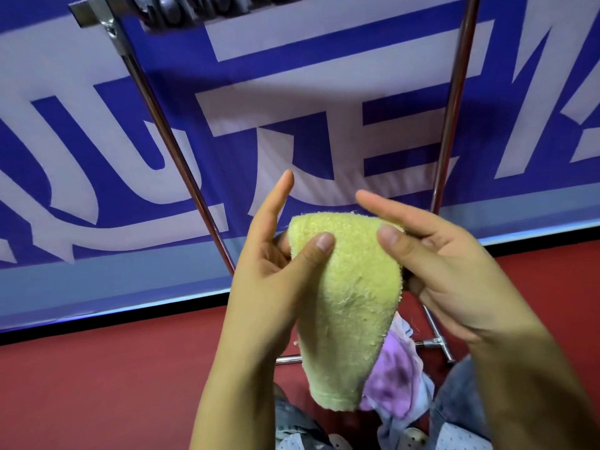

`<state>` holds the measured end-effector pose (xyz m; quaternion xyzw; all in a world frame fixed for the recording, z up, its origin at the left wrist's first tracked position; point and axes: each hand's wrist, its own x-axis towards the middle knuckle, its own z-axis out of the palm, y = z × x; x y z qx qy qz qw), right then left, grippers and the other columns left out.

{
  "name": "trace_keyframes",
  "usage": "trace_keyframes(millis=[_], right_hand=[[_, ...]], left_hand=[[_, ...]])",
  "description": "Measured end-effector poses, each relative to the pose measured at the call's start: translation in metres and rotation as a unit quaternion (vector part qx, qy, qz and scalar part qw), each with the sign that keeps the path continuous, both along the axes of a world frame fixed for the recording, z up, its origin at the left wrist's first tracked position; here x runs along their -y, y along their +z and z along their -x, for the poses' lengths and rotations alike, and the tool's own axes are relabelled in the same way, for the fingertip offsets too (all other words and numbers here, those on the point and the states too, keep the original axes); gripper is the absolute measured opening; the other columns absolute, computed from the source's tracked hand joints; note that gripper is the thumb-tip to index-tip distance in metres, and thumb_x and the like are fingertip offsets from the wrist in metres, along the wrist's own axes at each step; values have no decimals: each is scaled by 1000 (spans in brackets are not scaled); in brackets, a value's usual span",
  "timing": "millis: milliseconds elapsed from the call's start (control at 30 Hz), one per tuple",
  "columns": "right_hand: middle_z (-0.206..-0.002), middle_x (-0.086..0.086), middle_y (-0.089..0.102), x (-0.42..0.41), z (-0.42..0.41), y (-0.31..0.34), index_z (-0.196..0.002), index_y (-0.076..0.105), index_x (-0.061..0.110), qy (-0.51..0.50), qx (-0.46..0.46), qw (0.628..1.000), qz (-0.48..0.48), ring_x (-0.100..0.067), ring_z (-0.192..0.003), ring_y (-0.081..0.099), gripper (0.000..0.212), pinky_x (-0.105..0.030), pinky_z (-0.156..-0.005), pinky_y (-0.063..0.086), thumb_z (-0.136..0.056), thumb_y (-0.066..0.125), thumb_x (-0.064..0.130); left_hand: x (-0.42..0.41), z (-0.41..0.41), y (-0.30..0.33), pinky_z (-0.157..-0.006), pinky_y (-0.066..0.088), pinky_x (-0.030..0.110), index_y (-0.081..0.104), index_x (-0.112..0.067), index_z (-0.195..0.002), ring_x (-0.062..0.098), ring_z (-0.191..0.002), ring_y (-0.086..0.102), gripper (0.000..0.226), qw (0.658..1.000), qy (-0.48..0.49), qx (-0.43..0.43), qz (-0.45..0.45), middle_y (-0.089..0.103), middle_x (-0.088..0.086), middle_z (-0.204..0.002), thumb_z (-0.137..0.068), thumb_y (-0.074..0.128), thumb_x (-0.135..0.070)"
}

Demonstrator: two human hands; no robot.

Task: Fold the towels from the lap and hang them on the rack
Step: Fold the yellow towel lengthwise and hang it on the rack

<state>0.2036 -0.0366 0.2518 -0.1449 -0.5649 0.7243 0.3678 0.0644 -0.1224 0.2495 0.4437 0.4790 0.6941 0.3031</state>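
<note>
A folded yellow towel (350, 306) hangs in front of me, held up at its top fold. My left hand (272, 271) pinches its upper left corner, thumb on the front and fingers behind, index finger pointing up. My right hand (435, 254) pinches the upper right corner the same way. Below the towel, a purple towel (394, 378) and a pale blue one (422, 394) lie bunched on my lap. The metal rack (168, 144) stands just beyond my hands, with two slanted chrome poles, the right pole (453, 102) among them, and a top fitting (107, 17).
A blue and white banner (292, 92) covers the wall behind the rack. Red floor (113, 368) spreads below it. The rack's base bar and foot (435, 344) lie on the floor near my knees, which are in jeans (461, 397).
</note>
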Motion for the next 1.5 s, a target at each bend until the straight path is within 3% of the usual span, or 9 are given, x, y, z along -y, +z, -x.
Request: trace_keyframes(millis=[300,433,533,667,900,1000,1167,1333,1500], right_hand=[[-103,3,73,5,19,7,-99,72,23,-48,14,998,-46,-11,-104,65,27,-33,-99,46,-75,60,25],[-93,2,74,4,19,12,-99,73,19,-37,-28,999,-16,-8,-92,68,27,-23,-81,53,-75,60,23],[-78,0,72,2,21,18,-104,69,15,-32,-67,996,47,-8,-72,67,28,-20,-62,54,-79,57,19],[-67,0,69,-4,20,17,-115,64,16,-19,-83,989,125,-7,-60,66,31,-19,-55,53,-87,52,21],[-88,2,74,-7,10,-3,-128,53,33,8,-1,998,56,-7,-86,68,63,-20,-81,53,-66,60,43],[-83,-7,75,-5,12,-2,-130,44,40,6,-3,1000,-14,-12,-83,69,64,-22,-83,53,-71,62,26],[-102,-34,62,-3,24,2,-115,64,31,-19,-16,999,-38,-23,-89,62,43,-35,-90,51,-73,62,19],[-88,-4,74,1,37,3,-113,65,23,11,-68,998,1,-10,-80,68,38,-21,-72,54,-76,59,14],[-97,-9,72,2,33,2,-121,59,26,-1,-53,998,-20,-15,-93,67,41,-26,-87,54,-80,59,23]], left_hand=[[-1,3,-1,-62,54,21,56,-30,-124,9,-67,65,55,996,63,58,-38,67,0,-70,-74,66,-10],[3,8,0,-76,51,19,48,-35,-133,6,-93,67,62,999,38,18,-12,70,-9,-96,-79,70,-17],[7,8,1,-73,50,15,41,-31,-138,3,-82,67,70,1000,0,19,0,70,-10,-81,-79,73,-11],[7,12,-1,-80,54,29,40,-40,-138,19,-92,69,83,999,-20,21,-16,74,8,-94,-74,68,5],[-7,10,12,-60,52,21,40,-39,-137,8,-57,59,78,999,20,-6,-39,59,-4,-57,-74,64,1],[-9,13,11,-61,52,22,44,-40,-134,9,-60,61,74,999,29,-15,-24,60,-4,-60,-74,67,-5],[-4,23,5,-65,53,24,46,-39,-135,10,-70,63,69,998,55,-22,-11,64,1,-75,-74,70,-15],[8,30,-9,-79,48,30,42,-53,-133,13,-80,56,78,999,21,13,30,59,-9,-73,-64,80,-52],[7,29,-12,-70,50,27,47,-46,-133,14,-68,57,72,997,38,52,-34,55,7,-68,-74,70,-13]])
